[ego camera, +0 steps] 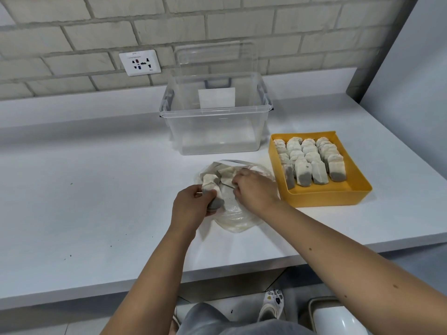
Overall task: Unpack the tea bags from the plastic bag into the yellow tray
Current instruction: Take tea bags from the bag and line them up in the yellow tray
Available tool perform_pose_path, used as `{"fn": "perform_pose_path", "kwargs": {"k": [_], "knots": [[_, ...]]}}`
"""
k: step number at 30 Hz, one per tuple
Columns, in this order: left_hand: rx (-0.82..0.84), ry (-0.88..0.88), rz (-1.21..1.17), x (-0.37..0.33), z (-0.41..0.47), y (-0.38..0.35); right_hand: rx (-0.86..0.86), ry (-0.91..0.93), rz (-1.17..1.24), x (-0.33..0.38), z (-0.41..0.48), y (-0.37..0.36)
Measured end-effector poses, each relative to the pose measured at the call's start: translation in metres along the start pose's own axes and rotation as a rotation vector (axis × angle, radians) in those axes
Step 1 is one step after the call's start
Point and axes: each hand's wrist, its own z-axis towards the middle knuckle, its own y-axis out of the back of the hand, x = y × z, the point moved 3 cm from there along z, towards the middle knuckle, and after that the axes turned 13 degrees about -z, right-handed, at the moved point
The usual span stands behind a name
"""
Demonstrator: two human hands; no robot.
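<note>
- We are working on the white counter. The clear storage box stands at the back and plays no part in this step.
- The yellow tray sits just right of the bag. Its tea bags lean in four rows, and only a near strip of the floor is bare, so we judge the unpacking well advanced.
- The plastic bag lies between our hands with its mouth facing the box. A few sachets are still inside.
- Our right hand curls its fingers into the mouth. We cannot tell whether it has film or a sachet.
- Our left hand grips the held bunch at the bag's left edge.
- The bunch's long axis runs near to far, with the dark tea-filled end toward us and the pale top away.
- Next, we judge, the bunch is carried right and stood in that strip, dark ends down.
</note>
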Motion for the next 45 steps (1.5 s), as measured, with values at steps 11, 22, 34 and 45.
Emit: {"fn": "perform_pose_path", "kwargs": {"k": [11, 22, 34, 45], "knots": [[-0.006, 0.076, -0.023, 0.000, -0.003, 0.002, -0.120, -0.143, 0.069, -0.004, 0.000, 0.008], [0.066, 0.078, -0.053, -0.001, -0.007, -0.016, 0.395, -0.462, 1.642, 0.000, -0.041, 0.035], [0.013, 0.020, 0.040, 0.002, -0.009, -0.002, 0.283, -0.432, 1.326, 0.007, -0.018, 0.016], [0.001, 0.050, 0.050, 0.006, -0.006, 0.000, 0.077, -0.147, 0.737, 0.028, 0.015, 0.003]]}}
